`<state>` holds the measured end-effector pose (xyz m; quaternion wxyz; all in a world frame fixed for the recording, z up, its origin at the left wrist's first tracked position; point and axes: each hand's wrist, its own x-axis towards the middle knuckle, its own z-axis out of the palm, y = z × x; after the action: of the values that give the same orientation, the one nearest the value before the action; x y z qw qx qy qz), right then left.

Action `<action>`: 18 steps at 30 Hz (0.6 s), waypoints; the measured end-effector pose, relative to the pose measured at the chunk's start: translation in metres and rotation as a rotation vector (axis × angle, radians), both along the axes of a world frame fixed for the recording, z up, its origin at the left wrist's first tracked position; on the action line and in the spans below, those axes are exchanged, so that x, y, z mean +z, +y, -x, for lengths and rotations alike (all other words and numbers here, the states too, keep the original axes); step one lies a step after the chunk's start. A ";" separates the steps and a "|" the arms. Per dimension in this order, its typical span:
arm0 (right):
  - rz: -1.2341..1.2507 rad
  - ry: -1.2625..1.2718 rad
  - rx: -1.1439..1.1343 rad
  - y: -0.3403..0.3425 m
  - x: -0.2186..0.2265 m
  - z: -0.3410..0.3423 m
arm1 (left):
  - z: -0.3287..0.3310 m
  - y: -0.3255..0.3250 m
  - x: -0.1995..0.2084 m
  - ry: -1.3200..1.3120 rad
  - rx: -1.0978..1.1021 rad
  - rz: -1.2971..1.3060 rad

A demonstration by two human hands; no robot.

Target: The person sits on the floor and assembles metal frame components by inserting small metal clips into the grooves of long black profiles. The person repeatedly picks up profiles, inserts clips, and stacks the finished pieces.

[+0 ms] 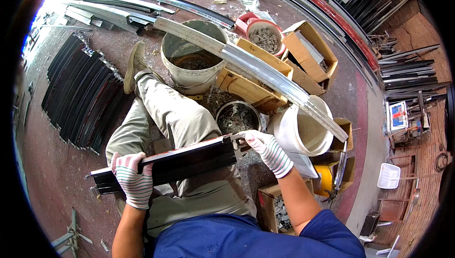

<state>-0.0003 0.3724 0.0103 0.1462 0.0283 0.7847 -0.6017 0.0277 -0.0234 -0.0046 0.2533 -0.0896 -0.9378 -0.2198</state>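
Observation:
A long black metal profile [192,164] with a pale upper edge lies across my lap, its right end a little higher than its left. My left hand [132,178], in a striped knit glove, is wrapped round it near the left end. At the other end, my right hand [271,152] is closed, thumb and fingers pinched around a small silvery metal piece [238,136] against the profile's end. The fingers partly hide that piece, so its exact kind cannot be told. A dark round pot [238,115] of small metal pieces stands just beyond my right hand.
Stacked black profiles [83,94] lie on the left floor. Ahead stand a large bucket [192,70], a wooden box [251,89] and a red tub [265,37]. A long silvery bar [265,75] spans the large bucket and a white bucket [303,127]. Cardboard boxes [313,61] stand behind.

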 end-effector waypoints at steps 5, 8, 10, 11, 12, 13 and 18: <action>0.352 0.059 -0.260 0.003 -0.024 -0.014 | 0.006 0.003 0.001 -0.041 0.007 -0.019; 0.436 0.134 -0.295 -0.002 -0.028 -0.024 | 0.009 0.002 -0.002 -0.074 0.024 -0.003; 0.413 0.155 -0.275 -0.008 -0.028 -0.028 | 0.010 0.001 -0.004 -0.085 0.025 -0.009; 0.382 0.179 -0.262 -0.011 -0.026 -0.029 | 0.010 0.000 -0.005 -0.094 0.025 -0.009; 0.354 0.206 -0.248 -0.013 -0.025 -0.028 | 0.010 -0.001 -0.005 -0.100 0.026 -0.007; 0.336 0.203 -0.231 -0.014 -0.024 -0.026 | 0.011 0.000 -0.005 -0.096 0.024 -0.007; 0.246 0.223 -0.081 -0.019 -0.013 -0.022 | 0.013 0.000 -0.006 -0.101 0.021 -0.011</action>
<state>0.0219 0.3536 -0.0032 0.0361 -0.0253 0.7149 -0.6978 0.0151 -0.0236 -0.0109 0.2085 -0.0671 -0.9490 -0.2266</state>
